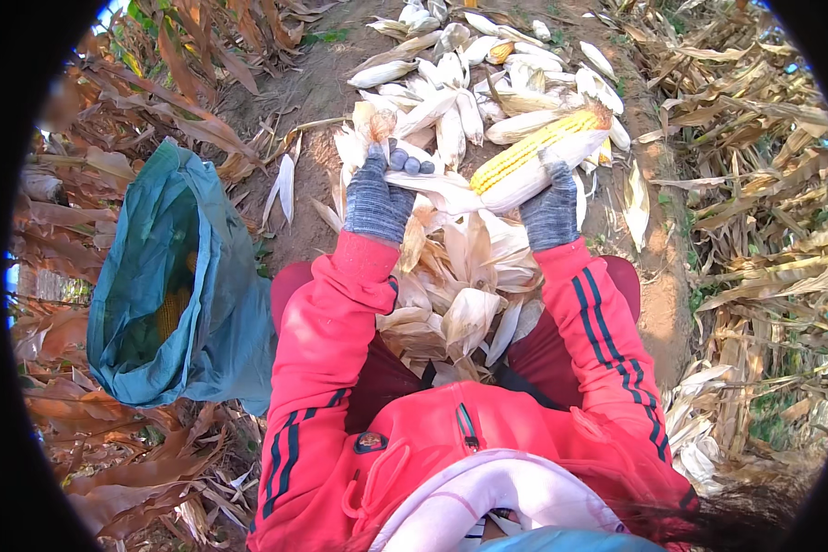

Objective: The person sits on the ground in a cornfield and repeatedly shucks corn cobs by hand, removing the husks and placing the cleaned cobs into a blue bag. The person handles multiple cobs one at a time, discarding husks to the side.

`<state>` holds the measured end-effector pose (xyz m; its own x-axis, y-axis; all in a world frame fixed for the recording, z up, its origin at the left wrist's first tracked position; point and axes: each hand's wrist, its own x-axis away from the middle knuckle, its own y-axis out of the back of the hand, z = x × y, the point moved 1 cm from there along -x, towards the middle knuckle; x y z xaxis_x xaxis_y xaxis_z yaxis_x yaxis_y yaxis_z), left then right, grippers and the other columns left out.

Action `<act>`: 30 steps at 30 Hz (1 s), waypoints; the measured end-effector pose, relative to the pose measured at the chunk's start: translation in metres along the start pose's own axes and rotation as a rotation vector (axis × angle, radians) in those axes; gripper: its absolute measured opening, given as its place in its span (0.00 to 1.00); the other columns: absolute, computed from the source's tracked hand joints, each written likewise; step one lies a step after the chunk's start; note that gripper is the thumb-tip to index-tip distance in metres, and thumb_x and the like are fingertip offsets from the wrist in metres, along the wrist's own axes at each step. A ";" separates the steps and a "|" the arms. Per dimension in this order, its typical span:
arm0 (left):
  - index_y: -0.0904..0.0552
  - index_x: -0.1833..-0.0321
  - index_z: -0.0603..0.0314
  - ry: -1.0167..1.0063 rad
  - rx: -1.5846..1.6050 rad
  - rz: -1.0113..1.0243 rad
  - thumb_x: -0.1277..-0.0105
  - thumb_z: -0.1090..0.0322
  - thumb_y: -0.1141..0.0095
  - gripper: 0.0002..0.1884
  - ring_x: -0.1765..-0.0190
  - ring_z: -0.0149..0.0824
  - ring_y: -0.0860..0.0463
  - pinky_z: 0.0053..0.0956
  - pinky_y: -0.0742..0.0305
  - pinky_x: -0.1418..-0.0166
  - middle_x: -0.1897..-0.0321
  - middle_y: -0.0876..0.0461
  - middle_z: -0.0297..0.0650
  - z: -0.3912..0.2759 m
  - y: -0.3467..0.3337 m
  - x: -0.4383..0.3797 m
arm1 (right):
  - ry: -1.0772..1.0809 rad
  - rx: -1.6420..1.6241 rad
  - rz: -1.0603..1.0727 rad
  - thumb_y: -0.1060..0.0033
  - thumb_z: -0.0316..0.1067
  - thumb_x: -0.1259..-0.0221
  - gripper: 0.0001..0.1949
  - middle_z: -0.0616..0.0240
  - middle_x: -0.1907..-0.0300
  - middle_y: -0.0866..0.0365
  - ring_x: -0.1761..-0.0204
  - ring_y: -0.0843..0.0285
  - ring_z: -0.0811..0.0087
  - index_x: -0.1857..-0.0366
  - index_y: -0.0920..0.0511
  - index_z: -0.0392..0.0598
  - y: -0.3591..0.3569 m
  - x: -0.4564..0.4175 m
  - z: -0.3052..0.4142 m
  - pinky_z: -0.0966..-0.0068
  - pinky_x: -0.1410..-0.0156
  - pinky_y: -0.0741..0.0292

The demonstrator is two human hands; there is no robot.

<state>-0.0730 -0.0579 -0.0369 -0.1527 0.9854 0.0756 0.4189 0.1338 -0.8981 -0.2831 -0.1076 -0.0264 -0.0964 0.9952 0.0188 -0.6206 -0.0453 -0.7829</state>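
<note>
My left hand (381, 190), in a grey knitted glove, grips pale husk leaves (441, 190) that stretch across to the base of an ear of yellow corn (524, 155). The gloved right hand (553, 200) holds that ear from below, near its lower end. Yellow kernels show along its upper side, while pale husk covers the side nearer me. Beyond both hands lies a pile of ears in dry husks (455, 103). Loose husk leaves (472, 269) are heaped between my legs.
A blue-green woven sack (241, 331) stands at my left with its mouth spread, and husked corn ears (172, 310) show inside. Dry corn stalks and leaves (766, 207) line the right side, with more (62, 428) on the left. Bare soil (276, 103) shows between them.
</note>
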 end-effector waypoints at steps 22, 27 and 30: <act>0.39 0.34 0.62 -0.023 -0.704 0.338 0.42 0.61 0.36 0.36 0.40 0.31 0.31 0.27 0.37 0.35 0.42 0.30 0.39 0.051 -0.037 0.012 | 0.195 0.682 0.273 0.47 0.40 0.36 0.22 0.61 0.52 0.26 0.51 0.29 0.74 0.43 0.33 0.38 -0.036 0.027 -0.009 0.77 0.45 0.31; 0.40 0.35 0.61 -0.153 -0.797 0.295 0.49 0.65 0.30 0.40 0.42 0.31 0.30 0.26 0.34 0.37 0.43 0.30 0.38 0.059 -0.027 0.009 | 0.113 0.821 0.212 0.57 0.41 0.31 0.20 0.60 0.52 0.25 0.54 0.27 0.75 0.43 0.33 0.36 -0.024 0.019 -0.011 0.78 0.49 0.28; 0.41 0.35 0.62 -0.115 -0.955 0.286 0.54 0.61 0.27 0.45 0.41 0.33 0.31 0.27 0.35 0.36 0.42 0.31 0.40 0.058 -0.032 0.013 | 0.408 0.698 0.292 0.54 0.44 0.32 0.23 0.60 0.51 0.25 0.51 0.28 0.75 0.42 0.34 0.36 -0.040 0.004 -0.004 0.77 0.44 0.30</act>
<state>-0.1404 -0.0559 -0.0324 0.0013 0.9842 -0.1768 0.9885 -0.0280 -0.1487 -0.2550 -0.1010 0.0026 -0.1227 0.8825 -0.4540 -0.9640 -0.2147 -0.1568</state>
